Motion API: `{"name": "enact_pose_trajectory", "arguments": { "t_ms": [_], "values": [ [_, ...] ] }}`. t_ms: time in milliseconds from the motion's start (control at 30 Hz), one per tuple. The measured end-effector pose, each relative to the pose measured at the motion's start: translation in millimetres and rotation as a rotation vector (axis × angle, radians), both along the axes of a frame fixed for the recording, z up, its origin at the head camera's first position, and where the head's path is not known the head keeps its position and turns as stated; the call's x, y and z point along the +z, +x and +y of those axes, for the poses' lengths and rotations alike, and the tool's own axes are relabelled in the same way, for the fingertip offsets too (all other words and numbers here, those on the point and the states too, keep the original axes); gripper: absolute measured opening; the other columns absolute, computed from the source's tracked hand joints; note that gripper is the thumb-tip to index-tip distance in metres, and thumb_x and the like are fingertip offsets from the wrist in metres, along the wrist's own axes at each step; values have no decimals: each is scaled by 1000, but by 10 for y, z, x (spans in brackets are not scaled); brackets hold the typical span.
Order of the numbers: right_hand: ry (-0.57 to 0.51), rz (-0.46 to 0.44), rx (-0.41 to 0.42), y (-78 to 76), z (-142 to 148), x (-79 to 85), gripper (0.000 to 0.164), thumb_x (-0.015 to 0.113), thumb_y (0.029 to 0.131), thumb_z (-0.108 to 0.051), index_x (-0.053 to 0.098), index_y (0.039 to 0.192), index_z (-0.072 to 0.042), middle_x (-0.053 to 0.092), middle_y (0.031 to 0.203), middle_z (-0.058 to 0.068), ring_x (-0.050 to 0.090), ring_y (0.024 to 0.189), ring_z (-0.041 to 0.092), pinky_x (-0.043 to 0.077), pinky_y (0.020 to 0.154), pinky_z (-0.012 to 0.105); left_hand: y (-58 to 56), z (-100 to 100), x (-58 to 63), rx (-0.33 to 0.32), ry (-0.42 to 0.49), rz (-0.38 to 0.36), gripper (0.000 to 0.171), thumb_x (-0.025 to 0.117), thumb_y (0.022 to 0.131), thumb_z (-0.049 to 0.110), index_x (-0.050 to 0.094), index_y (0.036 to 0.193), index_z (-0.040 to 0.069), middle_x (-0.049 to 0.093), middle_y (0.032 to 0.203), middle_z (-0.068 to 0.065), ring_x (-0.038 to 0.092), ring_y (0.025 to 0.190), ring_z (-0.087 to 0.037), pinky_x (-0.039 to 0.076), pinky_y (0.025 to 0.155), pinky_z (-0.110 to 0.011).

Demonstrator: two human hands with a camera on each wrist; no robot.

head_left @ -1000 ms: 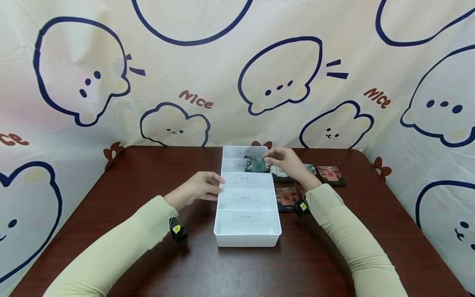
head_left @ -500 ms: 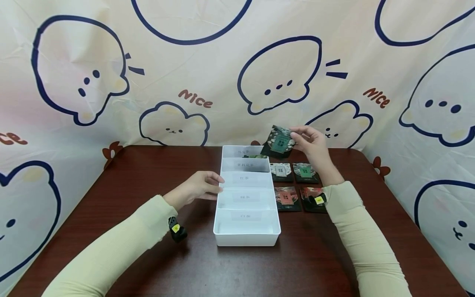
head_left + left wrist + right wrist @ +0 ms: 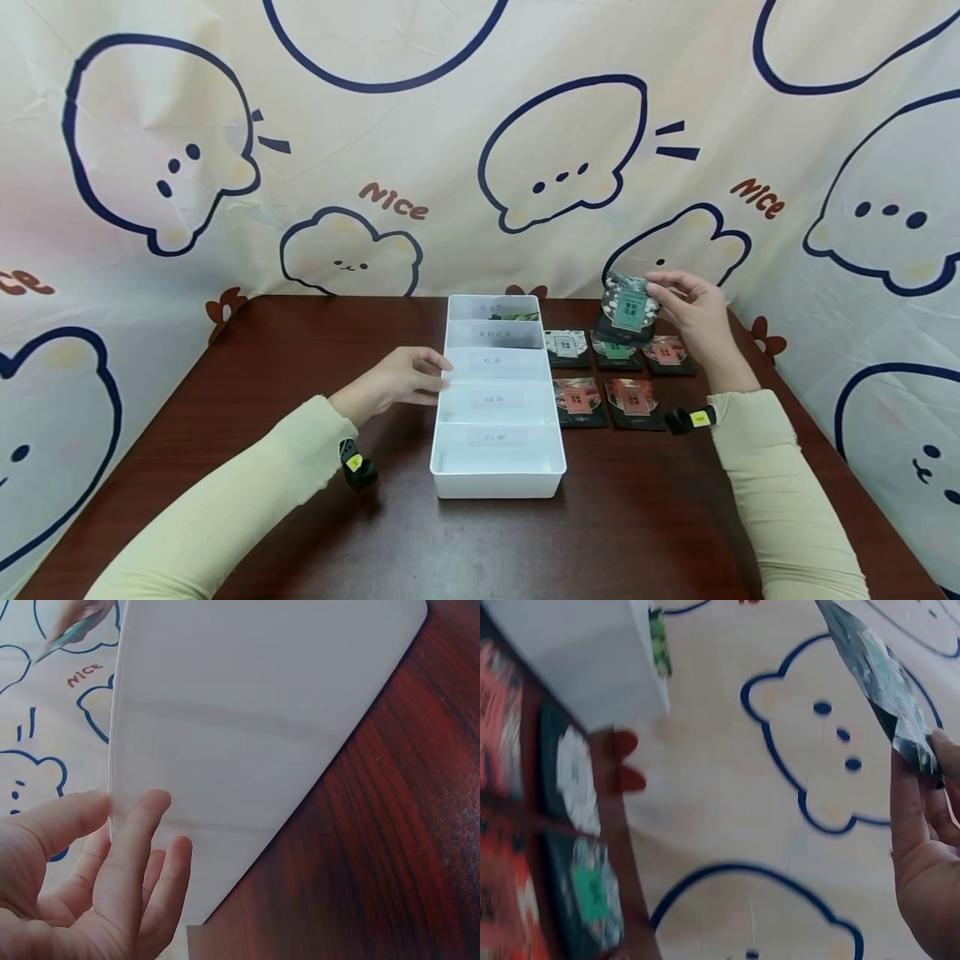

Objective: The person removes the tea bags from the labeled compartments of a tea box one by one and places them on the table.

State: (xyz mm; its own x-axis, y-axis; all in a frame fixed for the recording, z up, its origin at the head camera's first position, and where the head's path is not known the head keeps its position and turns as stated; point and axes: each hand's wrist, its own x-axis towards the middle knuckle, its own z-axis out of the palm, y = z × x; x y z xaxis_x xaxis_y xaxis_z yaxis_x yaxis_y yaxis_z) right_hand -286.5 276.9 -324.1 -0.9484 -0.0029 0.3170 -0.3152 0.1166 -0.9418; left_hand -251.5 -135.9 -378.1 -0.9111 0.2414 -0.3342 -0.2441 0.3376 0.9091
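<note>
Visibly, the box (image 3: 498, 487) holds a packet (image 3: 523, 317), left hand (image 3: 395, 380) spread, right hand (image 3: 696, 315) pinching another (image 3: 628, 312).

A glossy dark sachet (image 3: 628, 314) with a teal label and pale floral print is pinched at its upper corner by the right hand (image 3: 692, 315), tilted and raised, probably sealed. Just right of the left hand (image 3: 397, 379), touching its fingertips, sits a long white box (image 3: 497, 486) with five labelled compartments.
</note>
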Motion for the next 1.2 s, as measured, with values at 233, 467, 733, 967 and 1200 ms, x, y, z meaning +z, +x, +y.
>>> {"name": "enact_pose_trajectory", "arguments": {
  "t_ms": [233,467,733,967,1200],
  "values": [
    [152,-97,-122,67,369,-210,36,68,89,-31,67,117,-8,65,100,-16,61,85,1,56,70,14,-2,-3,-7,5,-4,-2,30,70,85,-1,61,114,1,55,113,-19,65,87,-24,59,81,-41],
    [293,-194,-136,109,756,-463,38,67,91,-28,62,122,-6,63,95,-23,61,77,0,56,66,16,-2,-10,-3,-1,-5,-1,33,71,85,0,60,117,-1,55,114,-19,65,88,-24,60,81,-41],
    [470,-317,-135,155,1023,-622,59,69,87,-41,57,126,2,60,87,-25,60,77,0,57,67,20,2,-4,-1,5,-11,0,33,71,85,0,60,116,-1,56,113,-19,65,87,-24,60,80,-40],
    [518,-373,-28,131,1190,-746,59,68,90,-35,54,126,9,63,86,-22,60,76,1,57,66,23,-2,-2,-13,4,-9,-2,33,71,85,0,60,116,-1,56,113,-19,65,87,-24,60,80,-41],
    [596,-425,-10,127,1251,-821,54,70,89,-32,58,124,8,69,97,-6,61,77,2,57,67,26,0,-1,6,1,-6,-3,32,71,85,0,61,115,0,56,114,-19,65,88,-25,59,82,-42]
  ]
}}
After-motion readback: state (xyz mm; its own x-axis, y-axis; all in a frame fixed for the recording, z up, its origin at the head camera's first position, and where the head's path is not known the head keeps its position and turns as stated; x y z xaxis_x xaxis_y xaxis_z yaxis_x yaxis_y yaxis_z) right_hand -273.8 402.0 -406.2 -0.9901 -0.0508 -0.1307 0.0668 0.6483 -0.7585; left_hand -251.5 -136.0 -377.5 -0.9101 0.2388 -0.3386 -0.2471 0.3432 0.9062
